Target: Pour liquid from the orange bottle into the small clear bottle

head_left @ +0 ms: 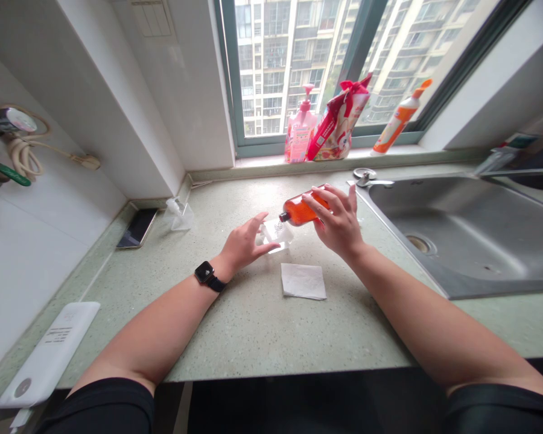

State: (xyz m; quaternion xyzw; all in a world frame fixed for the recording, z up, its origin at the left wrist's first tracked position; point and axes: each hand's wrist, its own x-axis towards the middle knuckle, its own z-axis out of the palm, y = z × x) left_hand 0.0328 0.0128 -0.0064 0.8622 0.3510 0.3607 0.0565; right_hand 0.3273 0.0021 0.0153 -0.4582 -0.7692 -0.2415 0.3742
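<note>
Right hand point(337, 222): closed around a translucent orange-red bottle with a short black neck point(299, 208). Bottle tilted, nearly lying over, clear of the support along the body; neck points left and slightly down, directly by a clear, colourless, angular container point(279, 240). Contact between neck and container: cannot tell. Location of both: rear half of the speckled pale-green countertop point(235, 325), left of the sink's near-left rim.

Left hand point(242, 246): thumb and fingers wide apart, forming a C about the left side of the container; thumb overlaps its near side. Whether it grips: cannot tell. Wrist carries a black square-faced watch point(204, 272).

Folded white paper sheet point(303, 281): flat, between the container and the front edge.

Left back corner of countertop: black-screened phone point(138, 229), lying flat; just right of it, a clear plastic pump-like piece point(178, 216). Left front corner: white oblong power bank point(49, 355), cable at its near end.

Right side: stainless-steel sink point(470, 232) set into the countertop. Beyond the back edge, left to right: pink pump bottle point(299, 137), red-and-pink plastic pouch point(339, 126), orange-and-white squeeze bottle point(396, 126).
</note>
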